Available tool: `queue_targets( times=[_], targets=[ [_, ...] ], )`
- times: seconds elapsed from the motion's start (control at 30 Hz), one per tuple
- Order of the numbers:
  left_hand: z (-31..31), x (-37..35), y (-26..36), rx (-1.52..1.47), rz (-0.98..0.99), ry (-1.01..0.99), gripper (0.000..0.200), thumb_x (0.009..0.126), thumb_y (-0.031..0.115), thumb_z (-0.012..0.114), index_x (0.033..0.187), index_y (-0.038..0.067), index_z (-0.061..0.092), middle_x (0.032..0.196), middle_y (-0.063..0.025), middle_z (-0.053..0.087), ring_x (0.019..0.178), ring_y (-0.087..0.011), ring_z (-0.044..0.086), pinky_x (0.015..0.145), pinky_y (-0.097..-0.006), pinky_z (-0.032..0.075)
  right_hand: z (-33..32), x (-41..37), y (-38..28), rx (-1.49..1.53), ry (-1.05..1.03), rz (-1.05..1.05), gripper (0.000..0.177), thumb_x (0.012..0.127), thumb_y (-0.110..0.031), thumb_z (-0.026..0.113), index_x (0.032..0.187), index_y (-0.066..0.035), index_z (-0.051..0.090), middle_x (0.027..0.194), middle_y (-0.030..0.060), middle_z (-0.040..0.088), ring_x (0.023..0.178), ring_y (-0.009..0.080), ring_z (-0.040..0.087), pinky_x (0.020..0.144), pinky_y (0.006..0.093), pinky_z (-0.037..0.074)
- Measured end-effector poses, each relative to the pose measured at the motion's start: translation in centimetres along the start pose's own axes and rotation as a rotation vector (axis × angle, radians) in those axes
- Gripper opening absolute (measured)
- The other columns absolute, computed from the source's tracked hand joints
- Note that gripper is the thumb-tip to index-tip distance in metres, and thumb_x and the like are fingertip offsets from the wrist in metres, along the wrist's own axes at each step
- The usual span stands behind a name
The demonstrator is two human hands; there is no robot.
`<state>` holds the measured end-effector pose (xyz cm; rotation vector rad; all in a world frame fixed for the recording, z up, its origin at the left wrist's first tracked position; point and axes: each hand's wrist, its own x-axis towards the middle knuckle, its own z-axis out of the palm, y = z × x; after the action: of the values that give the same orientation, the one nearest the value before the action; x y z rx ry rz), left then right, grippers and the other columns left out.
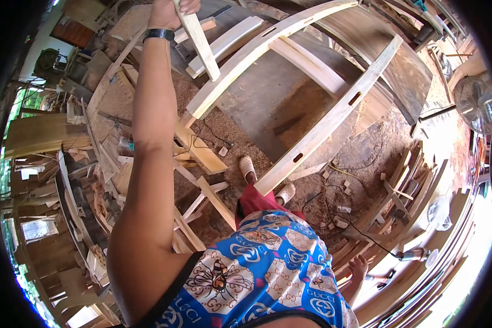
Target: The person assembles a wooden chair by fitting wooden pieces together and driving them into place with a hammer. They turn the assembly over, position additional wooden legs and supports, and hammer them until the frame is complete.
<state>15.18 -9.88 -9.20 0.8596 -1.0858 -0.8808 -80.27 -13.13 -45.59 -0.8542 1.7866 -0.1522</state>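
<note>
Presently, I read the left hand [172,13] as grasping a wooden slat [198,44], its lower end over the curved mortised rail [240,63] along the left edge of the dark tabletop [251,104]. A second mortised rail [329,123] overhangs the near edge. The right hand [358,268] is loosely spread, near a power tool [414,255].

Stick [198,42] left of two rails [328,127], crosspiece [310,65] between them; fan [475,104] far right; boards [415,183] nearer, right.
</note>
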Motion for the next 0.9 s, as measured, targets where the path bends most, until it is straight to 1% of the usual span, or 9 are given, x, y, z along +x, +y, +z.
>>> queue_targets(
  times=[0.13, 0.2, 0.33, 0.5, 0.53, 0.6, 0.67, 0.73, 0.9],
  targets=[
    [-1.1, -0.6, -0.1, 0.045, 0.023, -0.097, 0.018, 0.094, 0.021, 0.058, 0.085, 0.009, 0.048, 0.063, 0.0024, 0.038, 0.054, -0.0090, 0.037, 0.055, -0.0236, 0.031, -3.2, -0.7, 2.9, 0.033, -0.029, -0.007, 0.047, 0.092, -0.018, 0.062, 0.135, -0.001, 0.052, 0.095, 0.0075, 0.063, 0.070, 0.0161, 0.063, 0.056, 0.0266, 0.048],
    [9.6, -4.7, 1.5, 0.134, 0.076, 0.154, 0.015, 0.092, 0.019, 0.059, 0.086, 0.010, 0.048, 0.064, 0.0024, 0.039, 0.055, -0.0088, 0.037, 0.056, -0.0234, 0.031, -3.7, -2.3, 2.9, 0.133, 0.168, 0.011, 0.047, 0.092, -0.018, 0.064, 0.134, -0.001, 0.052, 0.090, 0.0063, 0.064, 0.067, 0.0164, 0.064, 0.055, 0.0275, 0.048],
    [0.9, -2.8, -0.3, 0.017, 0.043, -0.140, 0.016, 0.092, 0.017, 0.057, 0.084, 0.011, 0.045, 0.065, 0.0026, 0.039, 0.055, -0.0085, 0.037, 0.057, -0.0244, 0.032, -9.2, 6.3, 12.1, 0.200, 0.415, -0.215, 0.023, 0.091, -0.015, 0.064, 0.111, -0.002, 0.063, 0.076, 0.0045, 0.062, 0.061, 0.0142, 0.057, 0.052, 0.0268, 0.046],
    [0.1, -3.4, 0.1, 0.117, 0.037, -0.105, 0.021, 0.093, 0.018, 0.057, 0.079, 0.010, 0.043, 0.066, 0.0015, 0.039, 0.059, -0.0096, 0.038, 0.059, -0.0260, 0.032, -7.9, 6.7, 8.7, 0.189, 0.435, -0.073, 0.027, 0.091, -0.022, 0.065, 0.111, -0.005, 0.064, 0.073, 0.0029, 0.059, 0.059, 0.0117, 0.052, 0.050, 0.0266, 0.043],
    [-1.1, -3.9, -0.3, -0.207, -0.094, -0.071, 0.020, 0.093, 0.020, 0.057, 0.081, 0.007, 0.047, 0.074, -0.0031, 0.047, 0.067, -0.0144, 0.047, 0.065, -0.0292, 0.040, -7.2, 6.9, 8.0, 0.191, 0.417, -0.069, 0.027, 0.091, -0.022, 0.065, 0.111, -0.005, 0.064, 0.074, 0.0028, 0.058, 0.059, 0.0117, 0.052, 0.050, 0.0267, 0.043],
    [-2.3, -5.4, -1.8, 0.418, -0.062, 0.061, 0.022, 0.095, 0.028, 0.059, 0.096, 0.006, 0.059, 0.087, -0.0055, 0.063, 0.083, -0.0163, 0.059, 0.081, -0.0319, 0.049, -5.7, 6.8, 6.4, 0.185, 0.374, -0.061, 0.026, 0.091, -0.023, 0.065, 0.110, -0.005, 0.064, 0.074, 0.0027, 0.058, 0.059, 0.0117, 0.052, 0.050, 0.0268, 0.043],
    [-0.4, -7.9, -3.8, 1.011, -0.182, 0.319, 0.036, 0.089, 0.028, 0.068, 0.116, 0.005, 0.062, 0.115, -0.0092, 0.067, 0.111, -0.0211, 0.061, 0.101, -0.0388, 0.046, -3.7, 6.6, 4.9, 0.187, 0.338, -0.053, 0.026, 0.091, -0.023, 0.065, 0.110, -0.005, 0.064, 0.074, 0.0027, 0.058, 0.059, 0.0116, 0.052, 0.050, 0.0269, 0.043],
    [-2.0, -11.3, -4.7, 1.154, -0.535, 0.163, 0.057, 0.083, 0.027, 0.074, 0.133, 0.005, 0.057, 0.131, -0.0133, 0.063, 0.124, -0.0243, 0.056, 0.107, -0.0401, 0.042, -1.2, 6.2, 3.1, 0.184, 0.305, -0.049, 0.026, 0.091, -0.023, 0.065, 0.110, -0.005, 0.064, 0.074, 0.0026, 0.058, 0.059, 0.0116, 0.052, 0.050, 0.0270, 0.043],
    [-8.9, -21.3, -6.4, 1.346, -1.268, 0.117, 0.072, 0.084, 0.038, 0.075, 0.142, 0.005, 0.048, 0.140, -0.0183, 0.054, 0.118, -0.0281, 0.059, 0.100, -0.0398, 0.049, 5.1, 5.8, -2.6, 0.124, 0.193, -0.082, 0.026, 0.091, -0.024, 0.064, 0.109, -0.005, 0.064, 0.074, 0.0024, 0.058, 0.059, 0.0115, 0.052, 0.049, 0.0272, 0.042]
  ],
)
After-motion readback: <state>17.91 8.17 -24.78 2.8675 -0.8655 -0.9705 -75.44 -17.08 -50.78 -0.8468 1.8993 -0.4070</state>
